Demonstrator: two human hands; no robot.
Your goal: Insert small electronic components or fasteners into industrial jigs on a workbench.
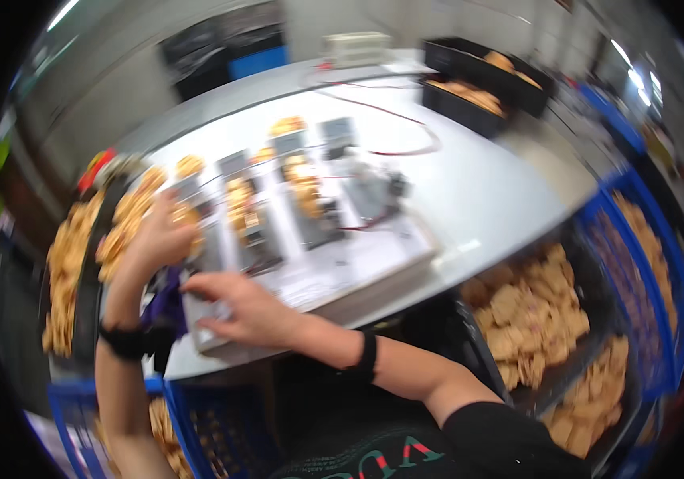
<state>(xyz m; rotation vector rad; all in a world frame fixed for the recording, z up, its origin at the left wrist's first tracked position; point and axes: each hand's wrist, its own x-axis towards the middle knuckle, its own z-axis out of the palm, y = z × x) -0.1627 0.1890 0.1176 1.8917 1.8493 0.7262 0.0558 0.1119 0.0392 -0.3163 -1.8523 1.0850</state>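
My left hand (166,233) is at the leftmost grey fixture (208,247), beside golden-yellow pieces (185,215) there. Motion smears its fingers, so I cannot make out whether they grip a piece. My right hand (250,310) is over the near left corner of a white board (334,275), thumb and fingers apart, holding nothing. Several grey fixtures stand in a row on this board. Golden pieces sit in a middle fixture (304,191) and its left neighbour. The rightmost fixture (370,195) carries dark and metallic parts.
Dark trays of tan pieces (130,211) stand at the left table edge. Beside my left wrist is a purple item (166,302). Black bins (463,108) are at the far right. A red cable (430,132) curves across the white table. Tan pieces (529,311) fill a container at lower right, beside blue crates (637,279).
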